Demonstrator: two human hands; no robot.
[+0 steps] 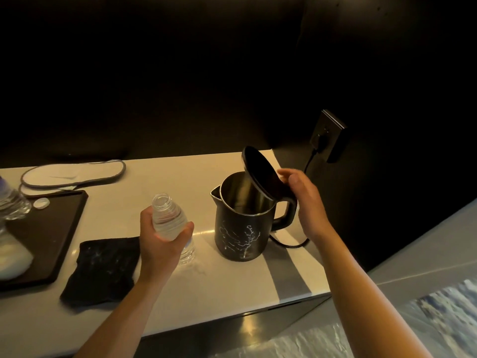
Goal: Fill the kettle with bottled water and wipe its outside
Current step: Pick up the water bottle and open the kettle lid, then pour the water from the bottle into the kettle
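On the white counter, black kettle upright, lid tipped open, tilted back toward handle. Right hand fingers touching lid's outer edge, holding it up. Left hand wrapped around uncapped water bottle, just left of kettle. Dark cloth flat beside tray.

second bottle: cut by left edge | water bottle: middle hidden by fingers

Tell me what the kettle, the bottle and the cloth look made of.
Kettle: matte black shell, likely plastic or coated; shiny steel-looking inside. Bottle in the left hand: clear ribbed plastic. Cloth: dark, soft, probably fabric.
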